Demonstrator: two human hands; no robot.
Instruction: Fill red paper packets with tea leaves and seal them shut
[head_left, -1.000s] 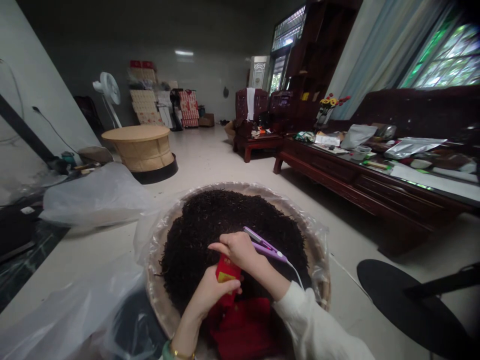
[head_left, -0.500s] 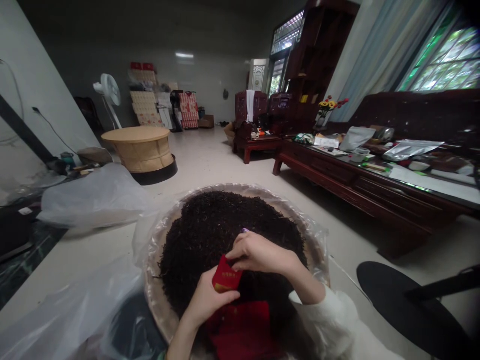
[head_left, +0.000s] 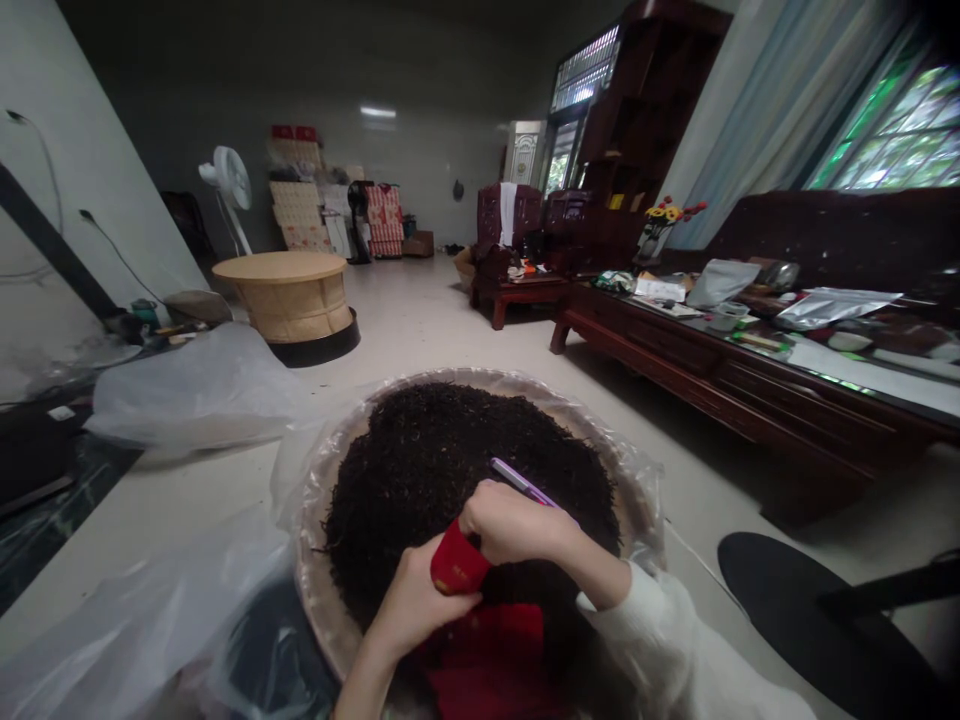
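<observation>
My left hand (head_left: 420, 595) is wrapped round a small red packet (head_left: 459, 560) with faint gold print, held tilted above dark dried tea leaves (head_left: 427, 450). Closed fingers of my right hand (head_left: 510, 525) are at the packet's upper edge; the fingertips are hidden behind the back of the hand. Just beyond those knuckles shows a slim purple-and-white pen-like stick (head_left: 523, 482); whether it is lying on the leaves or touching the hand, I cannot tell. Below both hands lie more red packets (head_left: 495, 660), dim and partly cut off by the frame.
A wide round basket (head_left: 319, 590) lined with clear plastic holds the leaves. Plastic bags (head_left: 195, 390) lie on the left. A long dark wooden table (head_left: 675, 370) with clutter stands at right, near a black round stand base (head_left: 787, 600). Farther back is a woven drum-shaped stand (head_left: 292, 305).
My right hand has turned over and lowered slightly, its knuckles now facing up at the packet's top edge. More of the purple stick shows. The view has shifted slightly.
</observation>
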